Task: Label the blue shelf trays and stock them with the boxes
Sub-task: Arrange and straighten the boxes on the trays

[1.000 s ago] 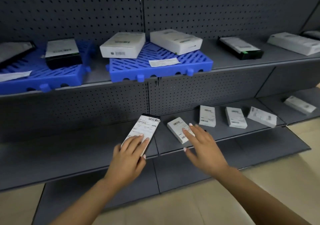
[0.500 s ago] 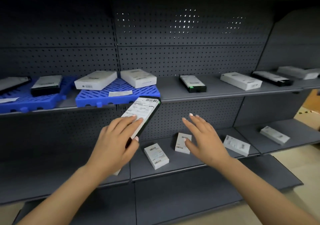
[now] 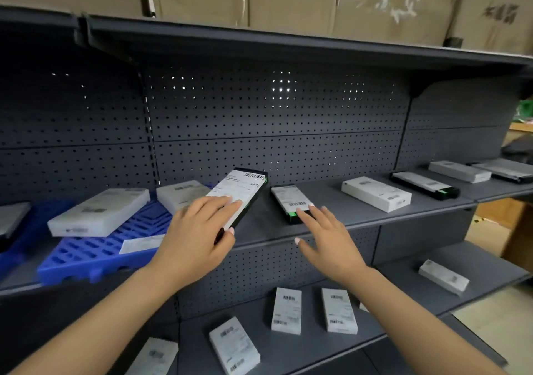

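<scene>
Black and white, the labelled box sits in my left hand; my fingers lie on top and my thumb curls under it. I hold it up over the middle shelf, just right of the blue tray. Two white boxes and a paper label lie on that tray. My right hand is spread flat and holds nothing, with its fingertips at a black box on the shelf. Small white boxes lie on the lower shelf.
</scene>
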Tool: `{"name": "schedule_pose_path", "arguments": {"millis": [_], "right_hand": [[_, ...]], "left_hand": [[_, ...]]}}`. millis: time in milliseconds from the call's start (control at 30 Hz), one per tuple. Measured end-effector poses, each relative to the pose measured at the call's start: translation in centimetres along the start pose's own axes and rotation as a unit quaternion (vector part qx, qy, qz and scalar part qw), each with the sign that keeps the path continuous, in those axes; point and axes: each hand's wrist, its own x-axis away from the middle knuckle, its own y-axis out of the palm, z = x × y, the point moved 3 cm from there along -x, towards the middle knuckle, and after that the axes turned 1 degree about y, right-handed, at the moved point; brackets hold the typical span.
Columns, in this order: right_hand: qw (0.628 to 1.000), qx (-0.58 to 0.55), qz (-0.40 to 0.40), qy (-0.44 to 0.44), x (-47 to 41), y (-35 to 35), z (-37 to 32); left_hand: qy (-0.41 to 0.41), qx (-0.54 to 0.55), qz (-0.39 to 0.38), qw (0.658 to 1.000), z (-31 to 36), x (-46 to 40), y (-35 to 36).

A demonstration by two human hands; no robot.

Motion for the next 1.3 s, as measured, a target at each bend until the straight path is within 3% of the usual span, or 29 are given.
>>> {"name": "schedule_pose_path", "arguments": {"millis": [500, 733, 1033, 1300], "right_hand": [[0.997, 0.012, -0.053, 0.063, -8.4, 4.6, 1.9], [0.998, 0.024, 0.02, 0.048, -6.6, 2.9, 1.0], [0.983, -0.065, 0.16, -0.067, -1.8, -3.4, -4.9], [0.965, -0.138, 0.13, -0.18, 0.7, -4.1, -15.5]], "left_hand": [[0.024, 0.038, 0.026, 0.999, -2.9, -5.5, 2.6], [0.015, 0.022, 0.032, 0.999, -2.5, -3.8, 1.1], [-0.06, -0.025, 0.035, 0.997, -2.8, 2.5, -4.5], [-0.163, -0.085, 0.042, 0.982, -5.7, 11.6, -11.3]]}}
